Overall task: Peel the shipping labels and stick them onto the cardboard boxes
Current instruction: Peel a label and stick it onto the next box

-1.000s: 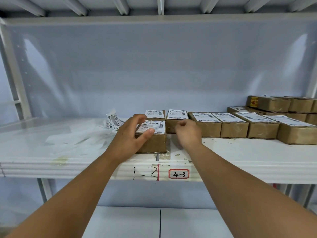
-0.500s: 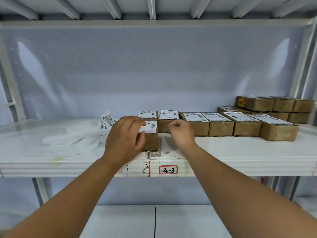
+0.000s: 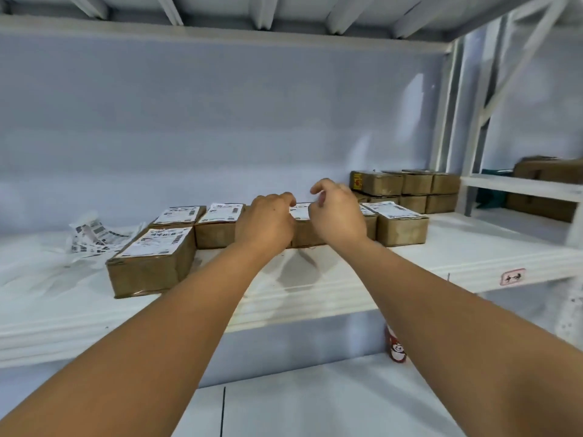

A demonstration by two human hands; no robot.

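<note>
left hand (image 3: 265,223) and right hand (image 3: 339,214), both curled, grasp unclear, above middle labelled box (image 3: 305,237)

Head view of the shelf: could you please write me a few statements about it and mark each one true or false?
1. The front box has a label on its top. True.
2. The left hand rests on that front box. False: it and the right hand are over the row of boxes behind it.
3. A loose strip of labels lies left of the boxes. True.
4. The stacked boxes stand at the shelf's left end. False: they stand at the back right.
5. The red can stands on the shelf among the boxes. False: it stands below the shelf.
</note>
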